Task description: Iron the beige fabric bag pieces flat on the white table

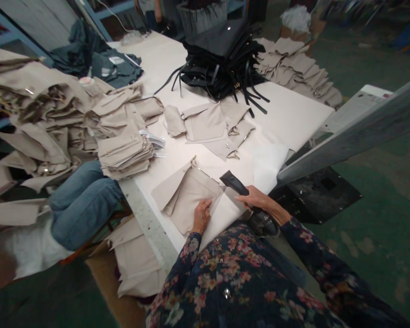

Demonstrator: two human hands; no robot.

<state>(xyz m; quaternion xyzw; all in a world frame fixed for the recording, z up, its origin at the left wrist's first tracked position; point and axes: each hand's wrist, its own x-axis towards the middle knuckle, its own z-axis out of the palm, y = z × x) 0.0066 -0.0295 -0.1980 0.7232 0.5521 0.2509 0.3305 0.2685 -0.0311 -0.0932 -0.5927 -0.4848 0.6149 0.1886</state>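
Across the white tabletop (287, 114) lie a heap of black strapped bags (222, 59) and stacks of beige fabric pieces (123, 155). Nearest us is a beige fabric panel (191, 200), its long axis running away from us toward a small metal clasp (193, 159). Our left hand (201, 216) is the nearer, its grip open, palm down and pressing on the panel's near end without grasping it. Our right hand (256, 198), just beside the panel's right edge, closes around what looks like a black handheld steamer (235, 182), its nose angled toward the panel.
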